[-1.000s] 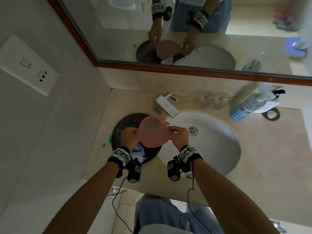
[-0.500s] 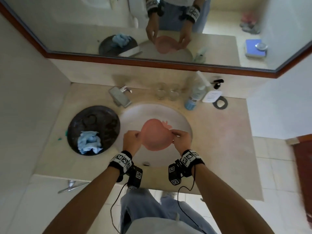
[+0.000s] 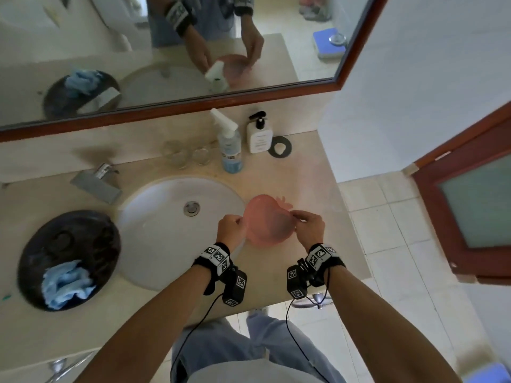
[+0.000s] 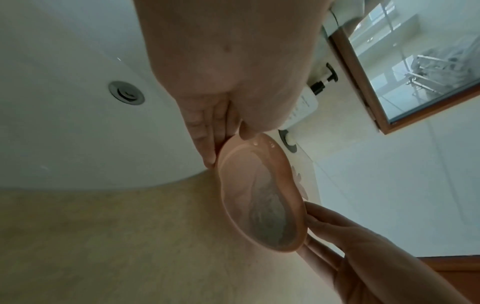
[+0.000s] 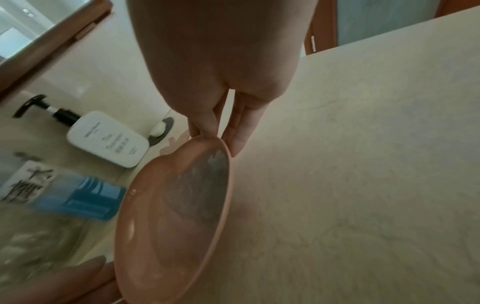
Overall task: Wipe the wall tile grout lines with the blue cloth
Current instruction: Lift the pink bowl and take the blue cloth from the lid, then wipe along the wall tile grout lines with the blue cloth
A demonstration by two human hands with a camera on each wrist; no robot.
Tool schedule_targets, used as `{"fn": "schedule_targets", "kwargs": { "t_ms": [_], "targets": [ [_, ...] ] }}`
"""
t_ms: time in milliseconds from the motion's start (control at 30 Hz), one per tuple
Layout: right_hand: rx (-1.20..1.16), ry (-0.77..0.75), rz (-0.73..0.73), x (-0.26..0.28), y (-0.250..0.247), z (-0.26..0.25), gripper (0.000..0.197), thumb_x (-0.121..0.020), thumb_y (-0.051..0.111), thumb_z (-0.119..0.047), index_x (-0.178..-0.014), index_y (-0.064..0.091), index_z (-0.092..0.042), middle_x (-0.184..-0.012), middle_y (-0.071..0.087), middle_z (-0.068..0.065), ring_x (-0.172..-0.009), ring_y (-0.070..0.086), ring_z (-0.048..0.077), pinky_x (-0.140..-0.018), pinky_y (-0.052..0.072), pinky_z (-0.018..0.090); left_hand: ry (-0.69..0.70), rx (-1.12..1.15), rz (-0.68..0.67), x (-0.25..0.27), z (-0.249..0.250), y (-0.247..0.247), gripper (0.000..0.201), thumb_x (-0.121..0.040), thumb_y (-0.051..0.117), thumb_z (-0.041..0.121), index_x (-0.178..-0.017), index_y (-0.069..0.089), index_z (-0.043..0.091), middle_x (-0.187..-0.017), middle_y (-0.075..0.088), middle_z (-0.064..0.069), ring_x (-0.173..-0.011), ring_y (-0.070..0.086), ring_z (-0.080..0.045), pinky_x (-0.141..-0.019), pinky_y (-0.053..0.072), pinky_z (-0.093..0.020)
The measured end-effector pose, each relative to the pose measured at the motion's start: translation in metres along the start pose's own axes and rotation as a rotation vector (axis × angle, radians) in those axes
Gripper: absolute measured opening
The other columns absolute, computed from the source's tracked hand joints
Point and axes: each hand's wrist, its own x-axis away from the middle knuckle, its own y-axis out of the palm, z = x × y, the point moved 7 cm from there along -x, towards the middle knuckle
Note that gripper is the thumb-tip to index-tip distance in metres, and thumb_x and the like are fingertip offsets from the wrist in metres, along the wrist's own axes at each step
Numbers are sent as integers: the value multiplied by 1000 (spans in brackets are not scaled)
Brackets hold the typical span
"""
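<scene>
Over the right part of the counter (image 3: 290,189), as the head view shows it, both hands carry a shallow pink dish (image 3: 266,221) between them: the left hand (image 3: 231,226) pinches its left rim and the right hand (image 3: 309,225) pinches its right rim, so neither grip is free. The blue cloth (image 3: 66,283) lies crumpled in a dark round basin (image 3: 83,230) at the far left end of the counter, on the other side of the white sink (image 3: 166,244) from the hands and well apart from them. It lies to the left of both hands, with the left hand the nearer one, and its bunched shape shows no clear long axis. A spray bottle (image 3: 231,147), a white pump bottle (image 3: 260,136) and two glasses (image 3: 190,157) stand along the far edge below the mirror (image 3: 166,51). From the left wrist view, the left hand's thumb lies on top of the dish's rim with the fingers (image 4: 205,139) beneath it, the dish holds a grey smear with a few water drops near the thumb, and the right hand's fingers support the opposite rim; the cloth is out of sight here. From the right wrist view, the right hand's fingers (image 5: 239,135) and thumb nip the dish's edge just above the bare counter, with the bottles beyond; again no cloth appears. My reading is that the dish must be set down before the left hand can reach leftward across the sink for the cloth.
</scene>
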Motion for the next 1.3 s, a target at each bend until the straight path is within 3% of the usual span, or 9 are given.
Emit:
{"fn": "schedule_targets", "kwargs": {
  "t_ms": [133, 367, 533, 633, 700, 833, 1000, 1167, 1300],
  "targets": [
    [15, 29, 35, -6, -26, 5, 30, -90, 64, 2, -105, 83, -15, -105, 80, 4, -106, 71, 21, -104, 54, 36, -91, -27, -88, -2, 18, 29, 30, -95, 54, 19, -65, 48, 17, -67, 52, -6, -64, 46, -21, -60, 34, -31],
    [10, 53, 77, -8, -44, 14, 29, -93, 61, -2, -112, 81, -12, -111, 78, 6, -108, 69, 21, -101, 51, 30, -56, -115, -132, -3, 39, 47, 33, -102, 51, 21, -87, 68, -3, -81, 64, -12, -70, 57, -24, -59, 42, -29],
    [-13, 0, 236, -5, -54, -11, 25, -97, 61, -7, -117, 76, -11, -111, 76, 6, -100, 69, 18, -100, 56, 37, 34, -180, -80, 8, 47, 28, 37, -99, 52, 15, -63, 42, 16, -61, 44, 1, -57, 37, -16, -51, 28, -25],
    [-64, -128, 243, 0, -41, -54, 22, -99, 62, -11, -118, 74, -12, -107, 75, 2, -94, 68, 14, -95, 59, 38, 88, -151, 4, 20, 47, -12, 21, -100, 56, 14, -84, 69, 12, -79, 62, 2, -73, 55, -13, -67, 42, -20],
    [-87, -239, 144, 10, -16, -87, 22, -99, 65, -17, -120, 73, -14, -108, 74, -2, -95, 69, 11, -91, 60, 37, 87, -128, 70, 29, 32, -47, 21, -100, 57, 15, -109, 74, 9, -100, 71, 0, -93, 64, -15, -82, 46, -24],
    [-4, -388, -184, 48, 68, -141, 35, -94, 76, -32, -126, 69, -20, -118, 72, -5, -103, 68, 13, -94, 59, 38, 42, -143, 197, 58, -24, -127, 25, -99, 58, 14, -120, 70, 11, -112, 71, -2, -100, 65, -17, -84, 47, -25],
    [265, -516, -561, 129, 194, -169, 75, -84, 78, -57, -150, 51, -32, -146, 57, -5, -131, 54, 14, -110, 44, 35, -111, -248, 367, 98, -127, -236, 35, -91, 66, 9, -126, 66, 8, -124, 66, -11, -111, 63, -28, -97, 49, -36],
    [489, -617, -893, 210, 317, -159, 95, -85, 80, -55, -162, 32, -26, -165, 36, 1, -150, 34, 21, -123, 30, 39, -272, -150, 508, 142, -224, -323, 37, -84, 67, 11, -118, 71, -2, -120, 70, -21, -117, 64, -37, -101, 46, -38],
    [642, -631, -989, 260, 400, -137, 92, -86, 82, -45, -160, 34, -20, -160, 41, 12, -145, 41, 31, -120, 32, 38, -295, -93, 490, 170, -268, -358, 45, -78, 62, 18, -111, 73, -10, -118, 72, -27, -114, 68, -37, -97, 47, -34]
  ]
}}
